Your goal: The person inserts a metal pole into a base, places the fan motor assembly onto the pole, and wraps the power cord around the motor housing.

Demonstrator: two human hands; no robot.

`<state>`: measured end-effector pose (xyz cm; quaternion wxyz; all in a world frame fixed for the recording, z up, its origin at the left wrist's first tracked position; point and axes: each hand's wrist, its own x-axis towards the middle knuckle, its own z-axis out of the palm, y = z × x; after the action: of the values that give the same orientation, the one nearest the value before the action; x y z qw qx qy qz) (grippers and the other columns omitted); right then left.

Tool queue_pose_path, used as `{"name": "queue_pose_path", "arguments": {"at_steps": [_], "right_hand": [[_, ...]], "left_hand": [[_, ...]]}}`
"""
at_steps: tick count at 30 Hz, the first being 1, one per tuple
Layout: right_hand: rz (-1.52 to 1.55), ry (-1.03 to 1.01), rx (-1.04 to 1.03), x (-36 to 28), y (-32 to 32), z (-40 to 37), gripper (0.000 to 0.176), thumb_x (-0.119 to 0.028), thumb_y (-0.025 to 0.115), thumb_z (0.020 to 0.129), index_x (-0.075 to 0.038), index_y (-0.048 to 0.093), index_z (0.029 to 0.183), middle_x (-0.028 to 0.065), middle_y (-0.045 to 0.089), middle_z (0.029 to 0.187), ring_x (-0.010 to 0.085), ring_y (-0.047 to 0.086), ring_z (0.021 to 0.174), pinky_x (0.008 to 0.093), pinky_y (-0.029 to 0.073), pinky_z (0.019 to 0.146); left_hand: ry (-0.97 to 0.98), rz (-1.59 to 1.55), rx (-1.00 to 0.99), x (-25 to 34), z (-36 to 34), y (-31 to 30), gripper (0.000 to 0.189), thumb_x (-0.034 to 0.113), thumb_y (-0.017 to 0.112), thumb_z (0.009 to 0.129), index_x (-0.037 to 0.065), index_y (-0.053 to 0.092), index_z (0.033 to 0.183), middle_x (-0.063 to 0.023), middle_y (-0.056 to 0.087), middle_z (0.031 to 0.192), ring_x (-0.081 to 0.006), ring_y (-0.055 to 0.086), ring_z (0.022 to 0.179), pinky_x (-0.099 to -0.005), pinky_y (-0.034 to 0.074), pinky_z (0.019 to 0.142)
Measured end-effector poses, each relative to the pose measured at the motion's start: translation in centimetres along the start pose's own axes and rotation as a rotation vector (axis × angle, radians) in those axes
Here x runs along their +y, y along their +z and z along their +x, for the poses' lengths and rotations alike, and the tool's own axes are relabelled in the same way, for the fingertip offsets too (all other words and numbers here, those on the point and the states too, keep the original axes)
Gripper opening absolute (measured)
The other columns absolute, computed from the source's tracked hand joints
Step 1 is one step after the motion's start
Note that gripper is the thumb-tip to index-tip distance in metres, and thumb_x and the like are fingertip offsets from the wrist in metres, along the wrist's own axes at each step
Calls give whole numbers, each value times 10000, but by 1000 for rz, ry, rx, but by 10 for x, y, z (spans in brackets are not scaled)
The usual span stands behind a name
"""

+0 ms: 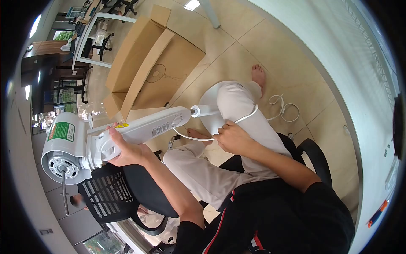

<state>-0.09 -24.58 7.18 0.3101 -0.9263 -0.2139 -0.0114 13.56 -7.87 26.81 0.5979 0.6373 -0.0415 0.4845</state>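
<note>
A white electric fan (144,127) without its blades lies tilted across my lap side. Its motor housing (63,127) bears a green label, and a bare metal shaft (64,192) sticks out of it. My left hand (129,148) is wrapped round the fan's neck, just behind the motor. The fan's pole (206,110) reaches to a round white base (211,125) on the floor, partly hidden by my leg. Near my knee, my right hand (232,137) has its fingers closed on the white power cord (194,138), which runs from the fan's body over my leg.
An open cardboard box (182,55) with a printed fan stands on the tiled floor ahead. The cord's loose end (292,112) coils on the floor at right. A white table (330,46) curves along the right, with an orange-and-black tool (377,213) on it. A black mesh chair (105,194) is at left.
</note>
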Motion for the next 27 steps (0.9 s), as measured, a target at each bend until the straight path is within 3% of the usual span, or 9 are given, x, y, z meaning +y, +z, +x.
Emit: {"name": "queue_pose_path", "arguments": {"at_steps": [14, 21, 24, 27], "right_hand": [[-1, 12, -34, -1, -5, -2, 131, -209, 662, 837, -97, 712, 884, 54, 672, 779, 206, 649, 799, 346, 426, 858], [-7, 9, -27, 1, -1, -3, 137, -206, 669, 827, -89, 709, 886, 62, 668, 776, 218, 649, 782, 348, 428, 864], [-14, 14, -15, -1, -2, -5, 136, -199, 669, 827, -85, 710, 887, 69, 667, 772, 225, 648, 778, 347, 430, 865], [-6, 15, 10, 0, -6, -6, 124, -192, 660, 824, -87, 714, 862, 75, 671, 767, 231, 656, 778, 353, 432, 869]], "left_hand": [[13, -18, -117, -13, -5, 1, 392, 56, 765, 818, -65, 559, 1129, -197, 665, 1053, -274, 686, 879, -405, 618, 765], [36, 158, -137, -5, -13, 15, 404, 43, 781, 813, -72, 555, 1128, -210, 668, 1046, -276, 693, 857, -390, 599, 782], [95, 85, -206, -7, -12, 16, 434, 35, 780, 813, -77, 537, 1154, -216, 665, 1044, -276, 698, 847, -398, 603, 774], [38, 17, -266, -5, -13, 16, 459, 23, 775, 813, -82, 517, 1178, -223, 662, 1048, -281, 701, 861, -400, 605, 783]]}}
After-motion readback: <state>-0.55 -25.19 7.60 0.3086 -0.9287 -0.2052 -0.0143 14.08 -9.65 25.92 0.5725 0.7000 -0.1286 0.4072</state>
